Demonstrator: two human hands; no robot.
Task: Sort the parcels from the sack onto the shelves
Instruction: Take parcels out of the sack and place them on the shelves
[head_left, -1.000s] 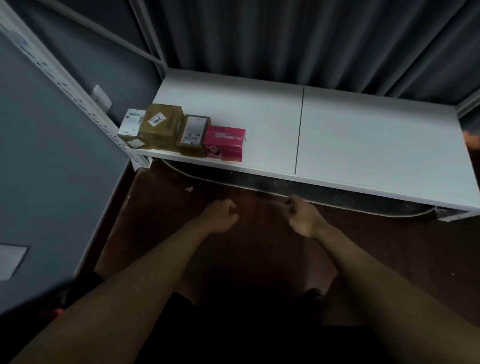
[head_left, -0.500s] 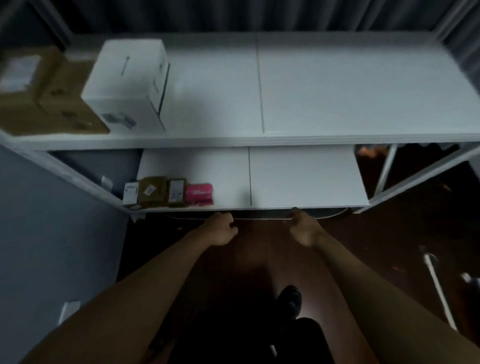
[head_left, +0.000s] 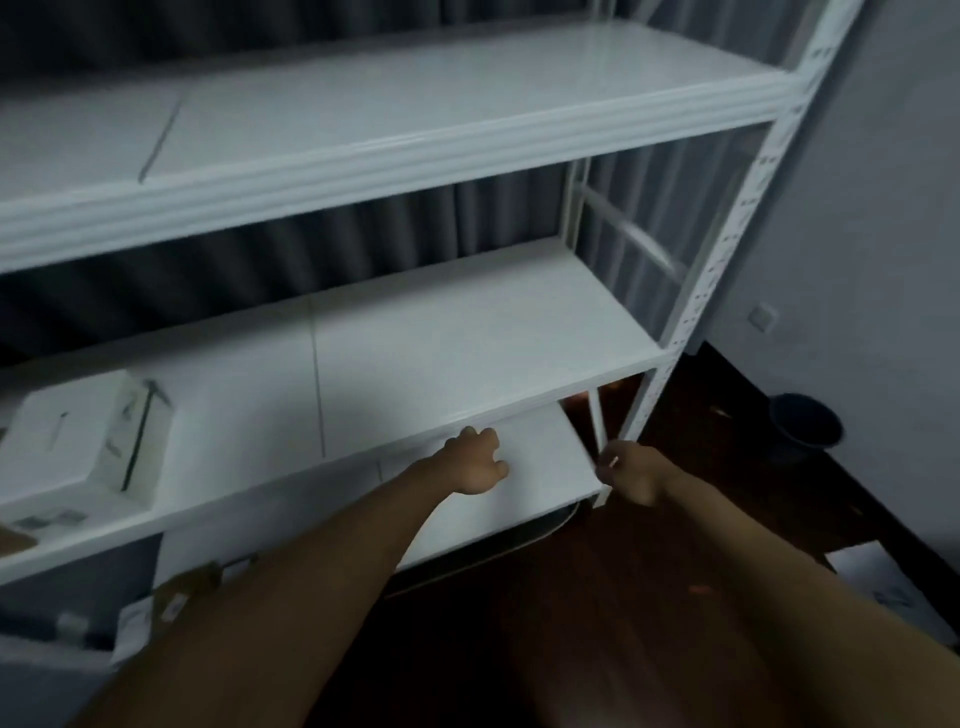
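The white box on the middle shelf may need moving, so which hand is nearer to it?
Left. The left hand is right of the white box; the right hand is farther right.

We see smooth white shelves (head_left: 467, 332) on a perforated metal frame (head_left: 727, 249), a glossy dark wood floor (head_left: 597, 597), and matt grey cloth curtains (head_left: 363, 228) at twelve o'clock.

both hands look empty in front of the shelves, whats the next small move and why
Probably turn away from the rack and go to fetch the next parcel. The left hand and right hand are loosely closed and hold nothing. The middle shelf has plenty of bare space to the right of the white box, so there is room. The sack is not in view.
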